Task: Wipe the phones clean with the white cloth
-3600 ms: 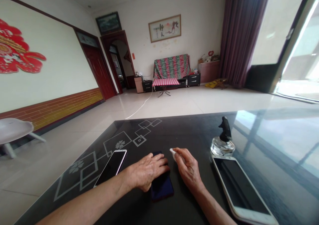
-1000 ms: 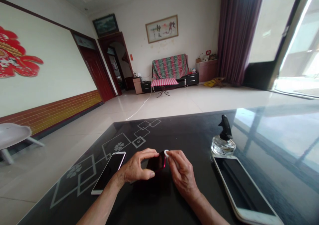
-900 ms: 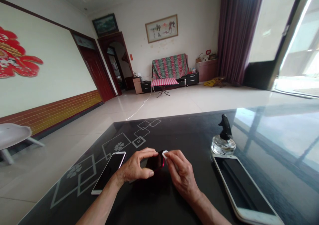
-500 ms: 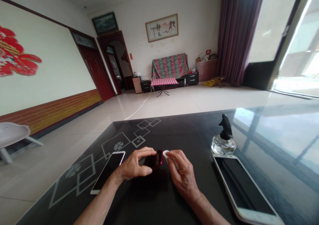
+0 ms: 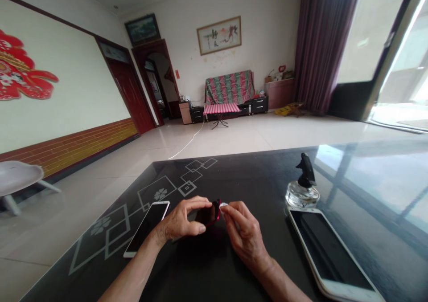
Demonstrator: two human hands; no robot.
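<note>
A dark phone with a red edge (image 5: 211, 214) is gripped between the thumb and fingers of my left hand (image 5: 183, 219), just above the black table. My right hand (image 5: 243, 228) pinches a small white pad (image 5: 224, 205), perhaps cotton or cloth, against or very near the phone's red right edge. Left of my left hand, a white-framed phone (image 5: 147, 228) lies face up. To the right of my right hand lies a larger white phone or tablet (image 5: 332, 250), also screen up. Behind it stands a clear spray bottle (image 5: 303, 188) with a black trigger head.
The glossy black table (image 5: 234, 173) carries grey square and flower patterns. Beyond it are a pale tiled floor, a small folding table (image 5: 221, 109) with a checked cloth, and a low black cabinet (image 5: 259, 105). A light chair (image 5: 20, 179) stands at the left.
The white pad shows less between my right fingers, which have shifted slightly along the phone's edge. My left hand keeps its hold. The whole view has moved slightly.
</note>
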